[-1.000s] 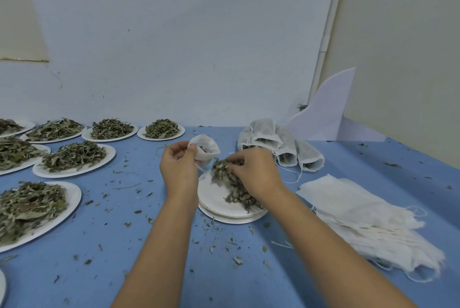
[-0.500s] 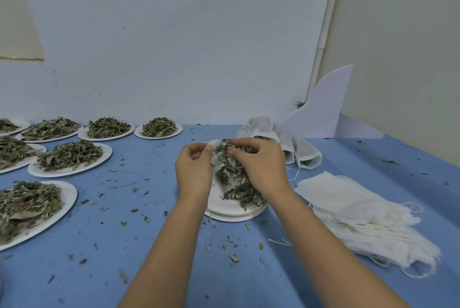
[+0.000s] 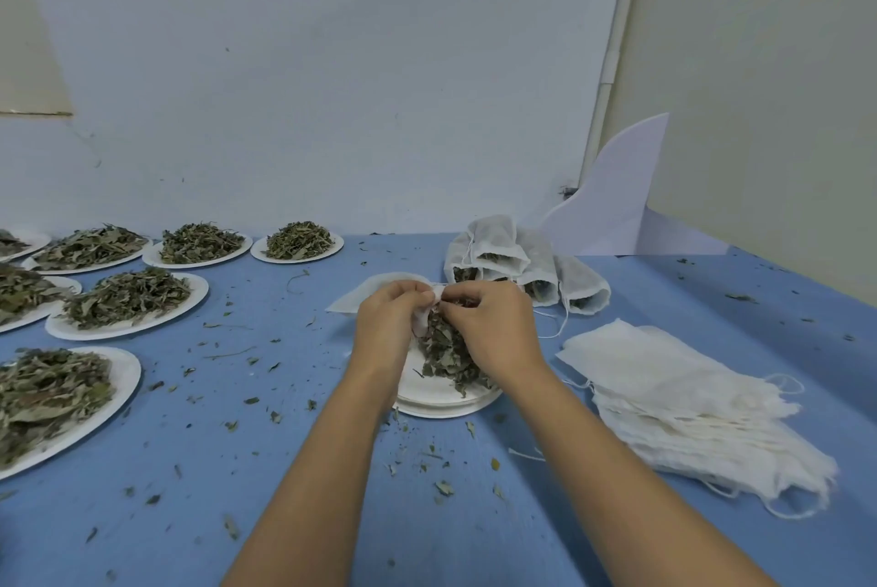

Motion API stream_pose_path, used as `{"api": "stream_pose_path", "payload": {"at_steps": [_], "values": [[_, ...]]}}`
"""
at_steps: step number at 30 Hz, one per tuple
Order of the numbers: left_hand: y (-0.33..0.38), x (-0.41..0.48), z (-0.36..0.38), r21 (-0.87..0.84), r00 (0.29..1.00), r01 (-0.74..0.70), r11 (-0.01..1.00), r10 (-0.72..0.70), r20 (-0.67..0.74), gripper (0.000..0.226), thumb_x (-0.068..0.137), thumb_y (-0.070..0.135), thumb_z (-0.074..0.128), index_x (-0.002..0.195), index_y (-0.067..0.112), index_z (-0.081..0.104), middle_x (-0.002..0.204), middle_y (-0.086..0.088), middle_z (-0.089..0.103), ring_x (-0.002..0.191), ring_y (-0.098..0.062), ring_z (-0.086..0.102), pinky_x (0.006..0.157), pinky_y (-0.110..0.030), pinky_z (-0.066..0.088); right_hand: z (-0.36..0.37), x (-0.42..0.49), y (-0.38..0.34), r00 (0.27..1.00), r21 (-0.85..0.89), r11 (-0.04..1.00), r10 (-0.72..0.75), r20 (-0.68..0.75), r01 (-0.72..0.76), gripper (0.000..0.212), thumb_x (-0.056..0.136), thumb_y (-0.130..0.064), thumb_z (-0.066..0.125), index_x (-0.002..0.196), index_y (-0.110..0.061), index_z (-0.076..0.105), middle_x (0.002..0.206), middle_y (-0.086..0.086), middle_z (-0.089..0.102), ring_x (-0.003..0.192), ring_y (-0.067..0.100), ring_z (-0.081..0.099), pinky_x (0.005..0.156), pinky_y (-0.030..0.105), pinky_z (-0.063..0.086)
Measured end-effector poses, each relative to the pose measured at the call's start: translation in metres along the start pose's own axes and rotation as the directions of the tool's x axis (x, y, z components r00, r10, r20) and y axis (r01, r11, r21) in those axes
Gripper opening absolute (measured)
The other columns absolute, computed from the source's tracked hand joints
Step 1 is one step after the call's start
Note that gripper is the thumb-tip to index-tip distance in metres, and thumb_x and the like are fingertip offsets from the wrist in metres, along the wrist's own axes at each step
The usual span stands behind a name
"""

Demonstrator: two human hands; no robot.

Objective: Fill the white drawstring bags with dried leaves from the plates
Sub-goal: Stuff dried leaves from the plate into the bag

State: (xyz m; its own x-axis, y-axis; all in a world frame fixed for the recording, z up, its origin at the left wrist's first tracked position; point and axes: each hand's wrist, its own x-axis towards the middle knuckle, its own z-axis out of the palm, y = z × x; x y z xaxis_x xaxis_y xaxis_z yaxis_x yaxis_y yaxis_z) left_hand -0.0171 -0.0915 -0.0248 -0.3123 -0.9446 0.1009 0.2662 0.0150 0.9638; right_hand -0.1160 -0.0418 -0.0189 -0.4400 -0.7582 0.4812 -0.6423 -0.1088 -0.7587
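I see the left hand (image 3: pixel 387 325) gripping the white drawstring bag (image 3: pixel 360 297) and the right hand (image 3: pixel 493 330) pinching its mouth — both above the plate stack (image 3: pixel 441 402) toward the tabletop's (image 3: pixel 284 468) far edge, dried leaves (image 3: pixel 446 356) heaped beneath.

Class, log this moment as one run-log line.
left hand: pinches bag | right hand: grips leaves at bag mouth | plate: leaves on it

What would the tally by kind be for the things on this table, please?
Leaf plates at left: 7
Plate stack: 1
Held bag: 1
Heap of filled bags: 1
Pile of empty bags: 1
Total: 11
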Motion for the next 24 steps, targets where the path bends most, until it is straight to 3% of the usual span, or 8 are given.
{"api": "stream_pose_path", "payload": {"at_steps": [2, 5, 9, 13, 15, 20, 22, 24], "values": [[0.001, 0.000, 0.001, 0.066, 0.997, -0.027, 0.997, 0.022, 0.072, 0.020, 0.084, -0.001, 0.054, 0.072, 0.013, 0.060, 0.051, 0.007, 0.051, 0.058, -0.012, 0.046, 0.056, -0.024, 0.036, -0.001, 0.001, 0.000, 0.998, 0.034, 0.998, 0.046, -0.050, -0.044, 0.012, 0.081, -0.012, 0.069, 0.087, -0.016, 0.078, 0.077, -0.008, 0.071, 0.066, -0.007, 0.058, 0.063, 0.006, 0.042], [0.002, -0.004, 0.002, 0.213, 0.979, -0.091, 0.973, 0.049, 0.196, 0.017, 0.073, 0.002, 0.062, 0.082, 0.016, 0.059, 0.065, 0.006, 0.056, 0.062, -0.008, 0.053, 0.059, -0.019, 0.044, -0.003, 0.002, 0.001, 0.987, 0.093, 0.988, 0.131, -0.088, -0.123, 0.011, 0.077, -0.013, 0.072, 0.083, -0.019, 0.079, 0.067, -0.013, 0.067, 0.058, -0.013, 0.055, 0.059, 0.008, 0.043], [-0.003, -0.007, 0.003, 0.309, 0.950, -0.167, 0.936, 0.069, 0.304, 0.039, 0.069, -0.004, 0.072, 0.092, 0.019, 0.052, 0.078, 0.005, 0.055, 0.054, 0.008, 0.054, 0.054, -0.011, 0.044, -0.004, 0.001, 0.002, 0.977, 0.119, 0.976, 0.195, -0.086, -0.185, 0.009, 0.077, -0.016, 0.074, 0.079, -0.024, 0.078, 0.058, -0.018, 0.064, 0.053, -0.006, 0.055, 0.053, 0.012, 0.042], [-0.007, -0.006, 0.002, 0.409, 0.955, -0.287, 0.866, 0.228, 0.187, 0.033, 0.072, -0.002, 0.067, 0.082, 0.023, 0.050, 0.070, 0.009, 0.052, 0.049, 0.007, 0.045, 0.050, -0.012, 0.040, 0.000, 0.000, -0.002, 0.985, 0.139, 0.977, 0.169, -0.045, -0.162, 0.009, 0.077, -0.017, 0.074, 0.080, -0.024, 0.078, 0.062, -0.016, 0.068, 0.054, -0.009, 0.056, 0.052, 0.009, 0.043], [-0.007, -0.006, 0.002, 0.403, 0.950, -0.312, 0.860, 0.279, 0.142, 0.031, 0.073, -0.002, 0.065, 0.078, 0.024, 0.050, 0.068, 0.009, 0.050, 0.051, 0.005, 0.043, 0.050, -0.012, 0.038, 0.001, 0.000, -0.005, 0.988, 0.135, 0.980, 0.151, -0.019, -0.147, 0.009, 0.079, -0.017, 0.071, 0.081, -0.021, 0.079, 0.061, -0.006, 0.068, 0.053, -0.006, 0.053, 0.051, 0.009, 0.039], [-0.007, -0.001, -0.002, 0.418, 0.939, -0.338, 0.843, 0.335, 0.083, 0.027, 0.078, 0.004, 0.068, 0.076, 0.023, 0.049, 0.068, 0.008, 0.044, 0.056, -0.002, 0.040, 0.050, -0.012, 0.035, -0.002, 0.003, -0.011, 0.964, 0.199, 0.950, 0.211, 0.162, -0.241, 0.021, 0.086, -0.012, 0.055, 0.089, 0.003, 0.069, 0.091, 0.025, 0.066, 0.070, 0.026, 0.050, 0.068, 0.036, 0.042], [-0.008, 0.002, -0.006, 0.393, 0.944, -0.321, 0.862, 0.323, 0.062, 0.025, 0.078, 0.008, 0.072, 0.077, 0.021, 0.050, 0.070, 0.006, 0.045, 0.058, -0.005, 0.041, 0.052, -0.012, 0.037, -0.003, 0.005, -0.013, 0.939, 0.228, 0.925, 0.249, 0.237, -0.303, 0.023, 0.088, -0.011, 0.050, 0.092, 0.005, 0.067, 0.101, 0.024, 0.066, 0.078, 0.022, 0.052, 0.076, 0.037, 0.043], [-0.008, 0.004, -0.008, 0.358, 0.949, -0.305, 0.883, 0.315, 0.030, 0.026, 0.075, 0.011, 0.076, 0.079, 0.019, 0.052, 0.075, 0.002, 0.048, 0.062, -0.007, 0.044, 0.055, -0.015, 0.040, -0.003, 0.009, -0.015, 0.934, 0.256, 0.913, 0.256, 0.251, -0.319, 0.022, 0.089, -0.009, 0.048, 0.094, -0.010, 0.069, 0.109, 0.013, 0.067, 0.096, 0.017, 0.059, 0.084, 0.034, 0.044]]}}
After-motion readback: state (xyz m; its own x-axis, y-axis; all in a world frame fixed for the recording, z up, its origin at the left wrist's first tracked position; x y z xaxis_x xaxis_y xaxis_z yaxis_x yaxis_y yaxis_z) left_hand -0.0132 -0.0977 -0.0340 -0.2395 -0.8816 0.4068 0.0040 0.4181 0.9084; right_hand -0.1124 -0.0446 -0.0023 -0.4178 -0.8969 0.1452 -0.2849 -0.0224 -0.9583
